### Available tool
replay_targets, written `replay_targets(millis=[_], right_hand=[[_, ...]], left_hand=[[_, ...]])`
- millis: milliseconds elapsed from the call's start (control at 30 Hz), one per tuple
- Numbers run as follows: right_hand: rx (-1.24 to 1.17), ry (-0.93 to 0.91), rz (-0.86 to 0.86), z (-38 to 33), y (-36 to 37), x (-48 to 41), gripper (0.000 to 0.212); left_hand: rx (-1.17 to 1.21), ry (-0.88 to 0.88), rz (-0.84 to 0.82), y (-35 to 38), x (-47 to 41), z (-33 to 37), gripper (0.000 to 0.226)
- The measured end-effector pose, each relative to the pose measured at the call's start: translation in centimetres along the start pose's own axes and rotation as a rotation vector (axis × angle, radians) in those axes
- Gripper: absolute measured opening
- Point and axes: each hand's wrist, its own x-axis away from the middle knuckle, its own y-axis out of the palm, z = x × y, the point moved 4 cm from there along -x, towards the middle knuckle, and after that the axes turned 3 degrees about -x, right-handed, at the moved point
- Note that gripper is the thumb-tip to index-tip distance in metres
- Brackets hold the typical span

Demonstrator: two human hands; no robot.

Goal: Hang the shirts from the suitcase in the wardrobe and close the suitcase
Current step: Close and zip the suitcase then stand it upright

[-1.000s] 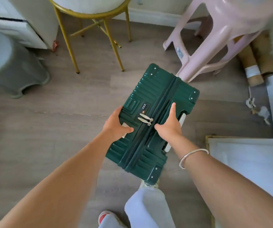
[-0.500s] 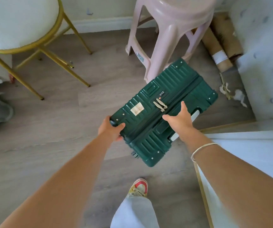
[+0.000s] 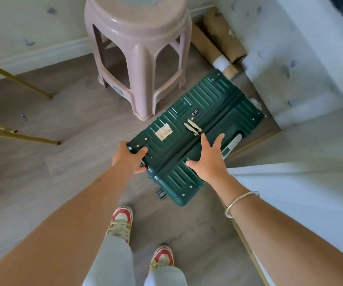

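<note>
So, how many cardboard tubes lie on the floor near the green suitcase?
2. One cardboard tube, with a white band near its end, lies just beyond the suitcase. The second tube lies beside it, next to the wall. Others may be hidden behind the pink stool.

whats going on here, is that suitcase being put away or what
A person is handling a closed green suitcase with both bare hands, low over the wood floor in a corner beside a pink plastic stool. The left hand grips one corner, fingers wrapped around a wheel. The right hand lies spread open on the shell near the zipper pulls, which sit together by the combination lock. Whether the suitcase touches the floor is unclear. No shirts or wardrobe are in view.
</note>
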Motion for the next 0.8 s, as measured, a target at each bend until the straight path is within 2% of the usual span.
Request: replay_targets(millis=[133,233,367,600,700,800], right_hand=[[0.013,0.018,0.109,1.1,-2.4,-1.5,0.083],[0.085,0.009,0.079,0.7,-1.3,-1.4,0.099],[0.220,0.101,0.037,0.6,-0.6,-2.7,0.121],[0.224,0.236,0.059,2.9,-4.0,-5.4,0.107],[0.200,0.288,0.074,4.2,-5.1,-6.2,0.108],[0.182,0.303,0.077,5.2,-6.1,-6.9,0.108]], left_hand=[[-0.004,0.040,-0.076,3.8,-1.5,4.0,0.041],[-0.004,0.042,-0.151,6.3,-1.8,6.2,0.041],[0.011,0.068,-0.282,8.9,-2.1,9.0,0.052],[-0.277,0.221,-0.470,12.6,-2.0,13.3,0.088],[-0.367,0.259,-0.533,14.6,-1.7,14.5,0.089],[-0.421,0.294,-0.535,16.2,-1.4,15.4,0.080]])
